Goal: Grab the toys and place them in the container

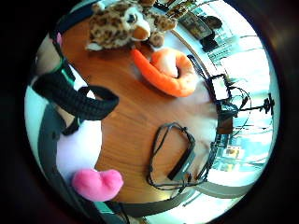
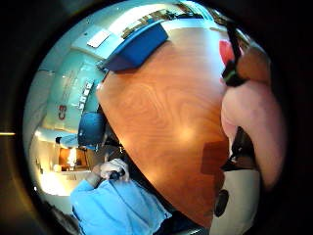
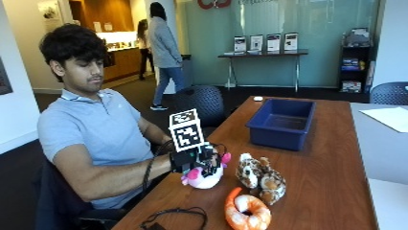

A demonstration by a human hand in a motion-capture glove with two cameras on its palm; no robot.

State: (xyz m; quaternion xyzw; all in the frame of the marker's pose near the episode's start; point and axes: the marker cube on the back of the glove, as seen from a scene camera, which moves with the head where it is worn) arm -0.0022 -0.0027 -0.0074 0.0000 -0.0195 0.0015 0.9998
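Observation:
In the outside view my gloved right hand (image 3: 194,160) grips a white plush toy with pink ears and feet (image 3: 205,178) from above, low over the near left part of the wooden table (image 3: 325,167). The same toy's white body and pink foot (image 1: 96,183) lie close under my palm. A spotted leopard plush (image 3: 261,178) (image 1: 124,21) sits just to the right of it. Nearer the front edge lies an orange shrimp plush (image 3: 247,211) (image 1: 168,72). The blue container (image 3: 275,135) (image 2: 137,46) stands further back on the table, with nothing showing inside.
A black cable with a small black device (image 3: 175,215) (image 1: 180,158) lies at the table's front edge, left of the shrimp. A white sheet of paper (image 3: 390,117) rests at the far right. An office chair (image 3: 204,103) stands beyond the table's left edge.

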